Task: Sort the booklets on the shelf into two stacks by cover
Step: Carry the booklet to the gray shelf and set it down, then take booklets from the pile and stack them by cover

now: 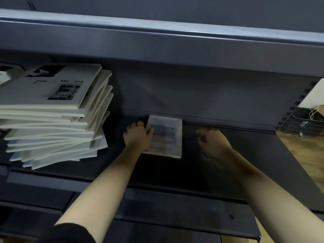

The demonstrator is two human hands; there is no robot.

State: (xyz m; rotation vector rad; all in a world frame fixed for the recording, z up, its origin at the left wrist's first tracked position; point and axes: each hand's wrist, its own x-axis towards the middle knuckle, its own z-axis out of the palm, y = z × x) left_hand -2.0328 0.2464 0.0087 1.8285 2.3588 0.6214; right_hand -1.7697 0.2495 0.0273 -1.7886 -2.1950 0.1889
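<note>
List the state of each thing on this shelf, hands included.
Large stack: untidy, booklets skewed.
Blue booklet: lies flat, alone, at the back of the shelf.
Left hand: grips the blue booklet's left edge.
Right hand: fingers curled, holding nothing.

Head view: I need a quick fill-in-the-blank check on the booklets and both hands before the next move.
1. The left hand grips the blue booklet by its ___ edge.
2. The right hand, fingers curled, holds ___.
3. On the shelf, the tall stack stands to the ___ of the blue booklet.

Missing words: left; nothing; left.
</note>
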